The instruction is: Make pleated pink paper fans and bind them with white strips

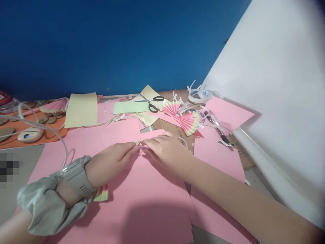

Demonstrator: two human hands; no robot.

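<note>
My left hand point(114, 158) and my right hand point(167, 149) meet above a large pink paper sheet point(152, 189). Both are closed, fingertips pinching a small folded paper piece point(138, 143) with a green edge; my fingers hide most of it. Under my left wrist, which wears a grey watch band and a grey-green scrunchie, part of a pleated pink and green paper point(103, 194) shows. Beyond my right hand lies a pleated paper bow point(179, 117), pink with green-yellow edges. Black-handled scissors point(152, 103) rest beside it, blades apart.
Behind are yellow paper point(82, 110), a green strip point(130, 107), tape rolls point(199, 96) and white scraps. A black pen point(220, 132) lies right. At left, a white rounded device point(30, 134) with a cable sits on an orange sheet point(54, 135). Blue and white walls bound the table.
</note>
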